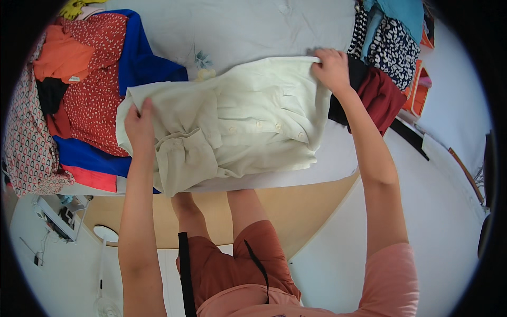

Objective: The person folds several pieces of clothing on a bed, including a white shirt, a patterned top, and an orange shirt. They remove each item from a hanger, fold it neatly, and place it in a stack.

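Observation:
An off-white buttoned garment (253,103) lies across the edge of the bed in front of me, partly folded, with several round buttons along its middle. A cuffed sleeve (184,158) is laid over its left part and reaches past the bed's edge. At the left end, my left hand (139,125) grips the cloth, thumb on top. My right hand (332,69) pinches the garment's far right corner, beside the dark folded clothes. What lies under the garment is mostly hidden.
A heap of loose clothes, with a red spotted garment (95,79) and blue cloth (140,53), covers the bed's left side. Folded clothes, including a black-and-white patterned one (392,51) and a maroon one (380,97), are stacked right, near an orange container (418,91). Light bedsheet (253,31) lies beyond.

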Demonstrator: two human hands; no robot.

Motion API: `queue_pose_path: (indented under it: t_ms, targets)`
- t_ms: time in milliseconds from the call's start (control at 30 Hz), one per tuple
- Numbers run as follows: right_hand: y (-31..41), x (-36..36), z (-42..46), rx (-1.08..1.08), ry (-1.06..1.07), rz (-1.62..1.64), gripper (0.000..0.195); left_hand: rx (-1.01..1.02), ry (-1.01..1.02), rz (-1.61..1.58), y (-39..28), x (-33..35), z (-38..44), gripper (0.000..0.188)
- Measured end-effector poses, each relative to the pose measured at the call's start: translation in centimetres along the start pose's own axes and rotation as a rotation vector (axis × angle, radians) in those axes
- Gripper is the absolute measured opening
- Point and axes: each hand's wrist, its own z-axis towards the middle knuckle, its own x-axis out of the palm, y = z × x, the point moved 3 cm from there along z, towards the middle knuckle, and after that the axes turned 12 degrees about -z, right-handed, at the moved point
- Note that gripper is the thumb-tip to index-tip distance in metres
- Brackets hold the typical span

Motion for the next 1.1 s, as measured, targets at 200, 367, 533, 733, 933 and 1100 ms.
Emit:
queue_pose_path:
  t_ms: [200, 367, 533, 733, 933, 1100]
  targets:
    - [-2.2, 0.0, 0.0, 0.170, 0.063, -0.036, 0.012, 0.238, -0.141, -0.020, -4.2, 1.6, 6.3, 0.032]
    - [-1.9, 2.7, 1.3, 0.249, 0.109, -0.260, 0.020, 0.162, -0.190, -0.061, -4.8, 3.3, 9.5, 0.033]
    - [-0.5, 1.6, 1.0, 0.353, -0.132, -0.097, 0.038, 0.019, -0.066, -0.109, -4.5, 3.4, 7.7, 0.061]
    - [5.4, -1.8, -10.2, 0.468, -0.127, 0.319, 0.048, 0.231, 0.171, -0.061, -3.1, -0.1, 1.2, 0.062]
    - [9.0, 3.4, -24.2, 0.990, 0.031, 0.622, 0.062, 0.310, 0.061, 0.327, 0.3, -2.5, -7.3, 0.061]
    - [8.9, 4.9, -29.6, 1.430, 0.286, 0.785, 0.074, -0.109, 0.072, 0.174, 4.7, -4.1, -14.0, 0.065]
